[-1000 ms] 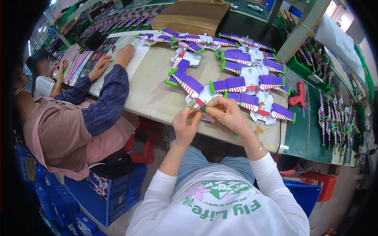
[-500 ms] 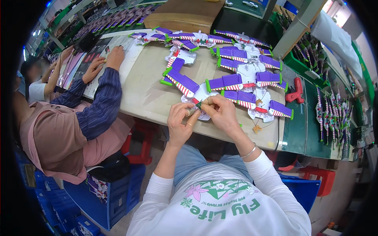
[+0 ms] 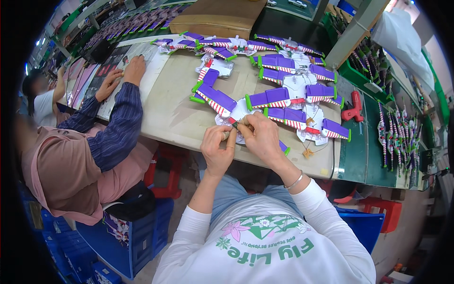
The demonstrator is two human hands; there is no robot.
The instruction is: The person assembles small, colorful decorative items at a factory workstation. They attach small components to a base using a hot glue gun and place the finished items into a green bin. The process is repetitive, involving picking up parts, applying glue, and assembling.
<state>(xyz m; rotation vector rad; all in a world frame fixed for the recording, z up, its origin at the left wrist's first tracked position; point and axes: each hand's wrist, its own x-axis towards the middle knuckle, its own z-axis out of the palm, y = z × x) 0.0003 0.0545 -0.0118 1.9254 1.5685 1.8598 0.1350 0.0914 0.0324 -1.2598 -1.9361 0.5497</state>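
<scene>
In front of me a toy wing pack lies on the table, with a white body, a purple wing (image 3: 217, 100) edged in red and white stripes, and green tips. My left hand (image 3: 218, 150) and my right hand (image 3: 261, 141) come together over its middle. Both pinch at a small dark green piece (image 3: 235, 124) beside a red part of the body. The fingertips partly cover that piece, so its exact kind is hidden. The pack's other wing (image 3: 283, 147) shows from beneath my right hand.
Several similar wing packs (image 3: 268, 98) crowd the table (image 3: 165, 102) ahead and to the right. A red glue gun (image 3: 353, 109) lies on the green surface at right, near a green crate (image 3: 364, 78). At left a co-worker's hands (image 3: 124, 78) rest on the table. A cardboard box (image 3: 215, 19) stands behind.
My fingertips have shifted slightly on the small green piece, and the pack has turned a little, showing more of its near wing under my right hand. The view has moved slightly.
</scene>
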